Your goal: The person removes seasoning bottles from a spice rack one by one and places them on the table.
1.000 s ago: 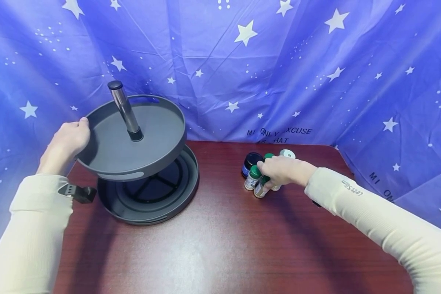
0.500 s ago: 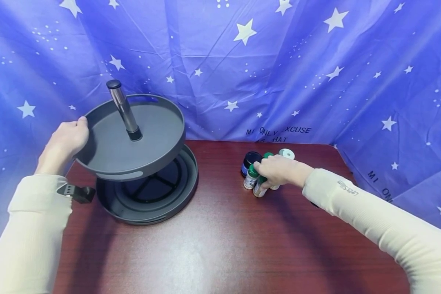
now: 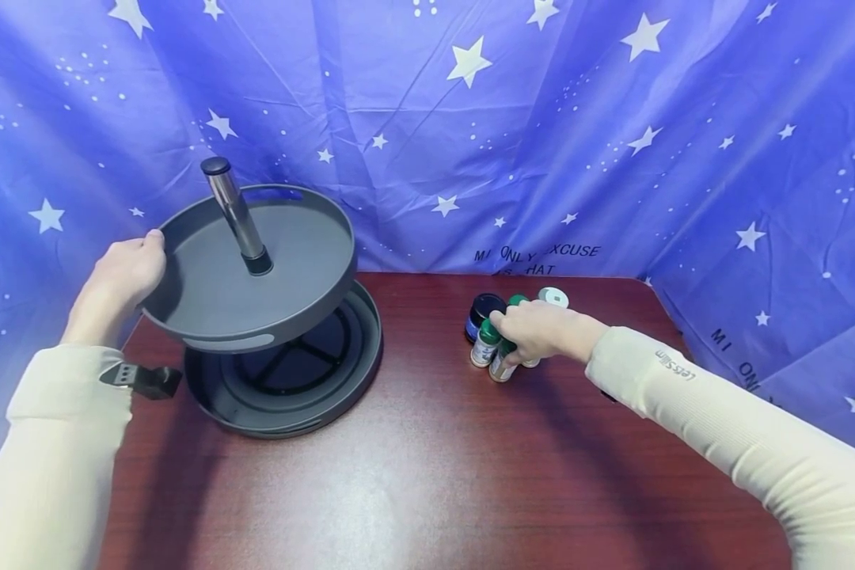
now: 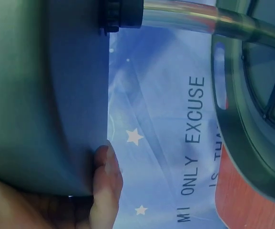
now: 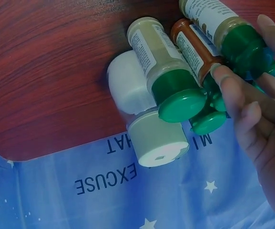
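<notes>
A dark grey two-tier turntable [image 3: 292, 305] stands at the left, its steel post rising through the upper tray. My left hand [image 3: 124, 269] grips the left rim of that upper tray; in the left wrist view, fingers [image 4: 106, 191] curl over the tray's edge. At the right, my right hand [image 3: 541, 331] reaches down over a cluster of jars. It pinches a green-capped spice jar [image 5: 244, 45] between thumb and fingers. Close beside this are a pale-filled spice jar [image 5: 158, 52] and a red-brown one [image 5: 194, 47], both green-capped. My palm partly hides the group in the head view.
A dark-lidded jar [image 3: 486, 305] stands behind the spice jars, and a white-lidded shaker [image 5: 158, 138] is at the cluster's right. The reddish wood table [image 3: 413, 475] reaches back to a blue star-print curtain [image 3: 399, 95]. The lower tray [image 3: 285, 419] rests on the table.
</notes>
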`<action>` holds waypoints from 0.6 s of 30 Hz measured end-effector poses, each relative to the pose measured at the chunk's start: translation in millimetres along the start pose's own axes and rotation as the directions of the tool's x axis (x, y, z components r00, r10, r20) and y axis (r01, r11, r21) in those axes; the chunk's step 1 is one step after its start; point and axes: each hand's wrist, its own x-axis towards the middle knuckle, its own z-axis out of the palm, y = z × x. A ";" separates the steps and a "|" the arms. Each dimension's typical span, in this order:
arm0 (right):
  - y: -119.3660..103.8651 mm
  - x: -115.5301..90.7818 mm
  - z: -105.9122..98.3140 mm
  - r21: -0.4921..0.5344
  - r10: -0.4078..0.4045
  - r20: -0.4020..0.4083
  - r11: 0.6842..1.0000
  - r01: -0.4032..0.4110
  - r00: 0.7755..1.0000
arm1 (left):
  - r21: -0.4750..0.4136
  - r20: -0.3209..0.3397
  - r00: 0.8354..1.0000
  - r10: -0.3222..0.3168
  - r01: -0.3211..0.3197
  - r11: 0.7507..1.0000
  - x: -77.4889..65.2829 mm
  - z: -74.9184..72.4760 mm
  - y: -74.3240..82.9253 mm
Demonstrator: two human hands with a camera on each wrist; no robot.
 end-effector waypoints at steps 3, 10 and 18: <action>0.3 0.0 -1.2 0.007 -0.004 -0.002 1.000 0.004 1.000 | -0.024 -0.006 1.000 0.005 -0.005 1.000 1.6 -0.3 -2.1; 3.3 0.0 -5.6 0.018 -0.013 0.014 1.000 0.012 1.000 | -0.145 -0.075 0.995 -0.062 0.050 0.988 2.5 -0.2 -4.3; 6.9 -6.7 -15.5 0.050 0.028 -0.008 0.998 -0.028 1.000 | -0.238 -0.233 0.967 -0.103 0.046 0.970 -8.1 0.6 6.2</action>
